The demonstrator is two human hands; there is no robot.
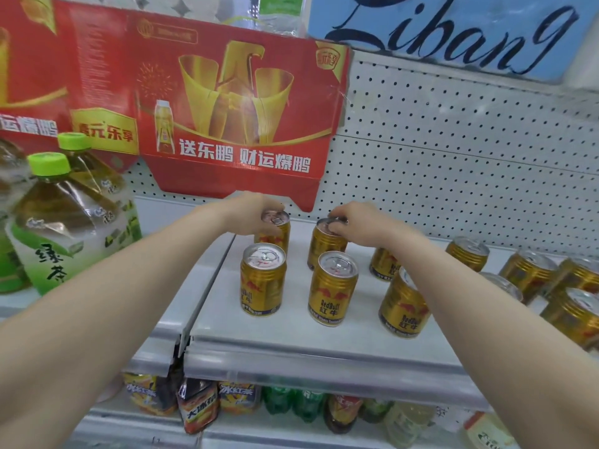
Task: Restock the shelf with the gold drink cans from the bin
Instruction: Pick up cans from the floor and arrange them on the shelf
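A red carton [227, 102] with a gold eagle and white Chinese lettering stands against the white pegboard [453, 157]. A second red carton [29, 59] sits just beside it on the left. In front of that one are two big green tea bottles [64, 228] with lime-green caps, one behind the other. At the top right is a blue sign [453, 30] with dark cursive lettering. Something in clear plastic wrap [275, 14] shows above the carton, too blurred to tell. Down below runs a row of drinks. A dark iced tea bottle [197, 406] tips forward with orange-labelled bottles [146, 393] either side. Next come green bottles [291, 400], and pale ones [405, 422] stand further right.
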